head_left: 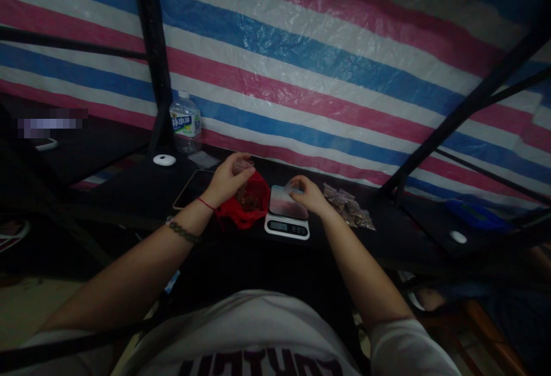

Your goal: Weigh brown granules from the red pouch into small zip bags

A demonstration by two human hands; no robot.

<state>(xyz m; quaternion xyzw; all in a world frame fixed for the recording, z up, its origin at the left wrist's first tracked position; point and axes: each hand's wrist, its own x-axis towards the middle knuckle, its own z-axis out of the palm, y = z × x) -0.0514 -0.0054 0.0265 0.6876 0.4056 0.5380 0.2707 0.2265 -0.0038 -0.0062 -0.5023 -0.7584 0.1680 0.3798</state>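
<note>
My left hand [228,178] is closed on a small clear plastic container [244,165] with a rounded rim, above an open red plastic bag [249,215]. Small brown pieces [248,199] lie inside the bag. My right hand [306,193] is curled round a clear, curved plastic piece [293,185] over the plate of a white digital scale [287,228]; its exact kind is too dim to make out. Beside that hand, to the right, several small clear packets [350,209] with brown contents lie in a heap.
A large clear bottle [186,123] stands at the back left by a dark metal post [152,49]. Near it are a white oval device [164,160], flat clear bags [203,159] and a phone-like flat object [191,189]. Striped sheeting [279,77] hangs behind the black table.
</note>
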